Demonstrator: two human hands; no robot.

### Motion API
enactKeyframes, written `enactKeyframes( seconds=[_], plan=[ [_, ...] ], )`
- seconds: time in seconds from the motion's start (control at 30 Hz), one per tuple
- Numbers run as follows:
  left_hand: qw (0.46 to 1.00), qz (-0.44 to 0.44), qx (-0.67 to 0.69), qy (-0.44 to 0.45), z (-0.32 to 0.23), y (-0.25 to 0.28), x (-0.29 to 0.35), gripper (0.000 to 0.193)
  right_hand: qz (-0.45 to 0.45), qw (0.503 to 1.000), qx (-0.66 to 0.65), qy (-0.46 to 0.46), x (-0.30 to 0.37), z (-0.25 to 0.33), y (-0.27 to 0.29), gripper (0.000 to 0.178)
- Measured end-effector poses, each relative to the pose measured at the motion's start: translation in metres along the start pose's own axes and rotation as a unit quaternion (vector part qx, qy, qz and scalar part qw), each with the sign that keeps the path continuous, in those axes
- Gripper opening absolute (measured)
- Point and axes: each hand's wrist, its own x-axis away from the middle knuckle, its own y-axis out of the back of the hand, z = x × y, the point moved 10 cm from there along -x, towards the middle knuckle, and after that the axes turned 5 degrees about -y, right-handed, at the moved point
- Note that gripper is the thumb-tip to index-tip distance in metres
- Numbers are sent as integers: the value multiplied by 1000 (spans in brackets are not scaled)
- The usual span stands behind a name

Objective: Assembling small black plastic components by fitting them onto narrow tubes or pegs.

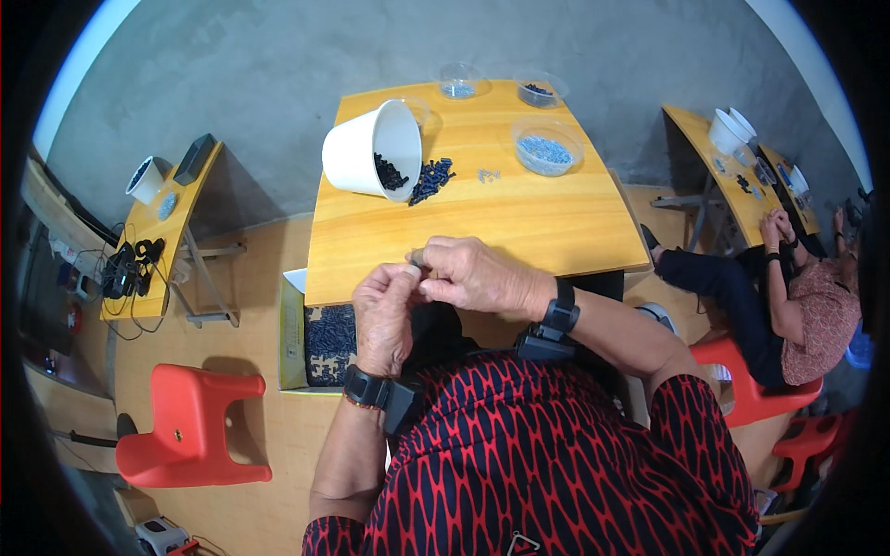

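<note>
No wording or number can be read. A small dark label (177, 435) is noted on the red plastic chair (176, 403) at left; its content is too small to make out. A pale outlined mark (524, 544) on the red-and-black patterned garment (547, 454) is cut by the lower edge, illegible.

At left stand red plastic chair (190, 408) and side table (184, 213) bearing dark box (194, 158) and black cabled gear (122, 276); at right, second person (820, 324) sits on red stool (779, 400); grey wall (278, 83) behind.
</note>
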Motion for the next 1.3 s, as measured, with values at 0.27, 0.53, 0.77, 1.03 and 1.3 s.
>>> enactKeyframes(
  seconds=[0.27,0.53,0.77,1.03,1.3],
  plan=[
    [885,-397,-93,-224,-82,182,-1,6,-94,976,103,-167,-17,-136,47,22],
    [843,-521,-100,-88,-18,272,4,18,-77,972,126,-180,-55,-148,39,26],
    [857,-495,-87,-115,-20,241,-1,34,-59,964,191,-177,-51,-160,33,18],
    [851,-479,-168,-132,-34,226,-3,46,-107,975,121,-154,-30,-146,58,19],
    [866,-351,-234,-268,-67,145,-2,39,-144,967,37,-207,-20,-167,65,18]
  ],
)
